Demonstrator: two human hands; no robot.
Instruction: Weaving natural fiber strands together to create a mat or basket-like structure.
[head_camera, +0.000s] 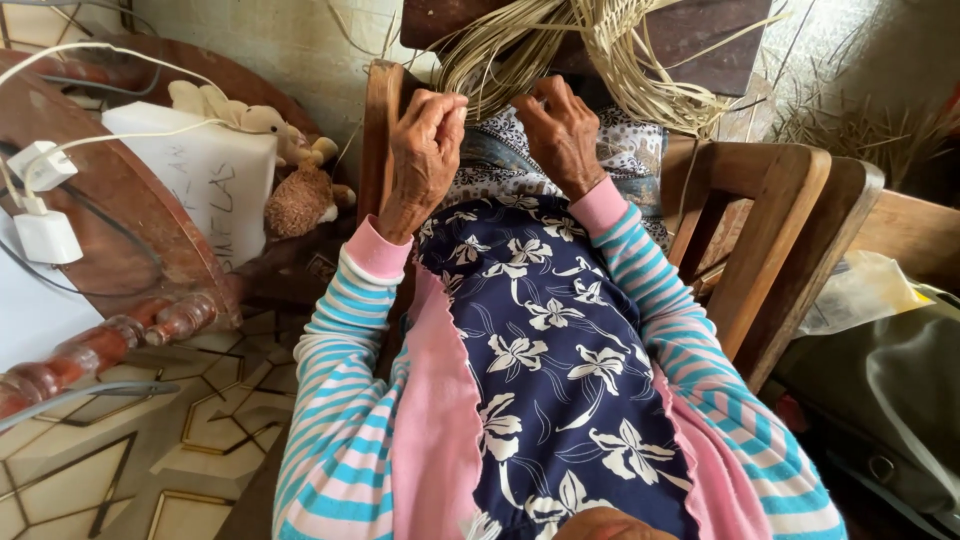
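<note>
A bundle of pale straw strips (560, 50), partly woven, fans out above my lap at the top of the view. My left hand (424, 160) is closed, its fingers pinching some of the strips at their lower ends. My right hand (560, 135) lies just to the right, fingers curled down onto the same strips. Both wrists show pink cuffs and blue-striped sleeves. A navy dress with white flowers (545, 350) covers my lap below the hands. Where the strips pass under the fingers is hidden.
A wooden chair (760, 230) stands at my right, with a dark bag and a clear plastic bag (860, 290) beyond it. At the left are a round wooden table (120, 210), white chargers (42, 200), a white box (205, 170) and soft toys (300, 190). Patterned floor tiles lie below.
</note>
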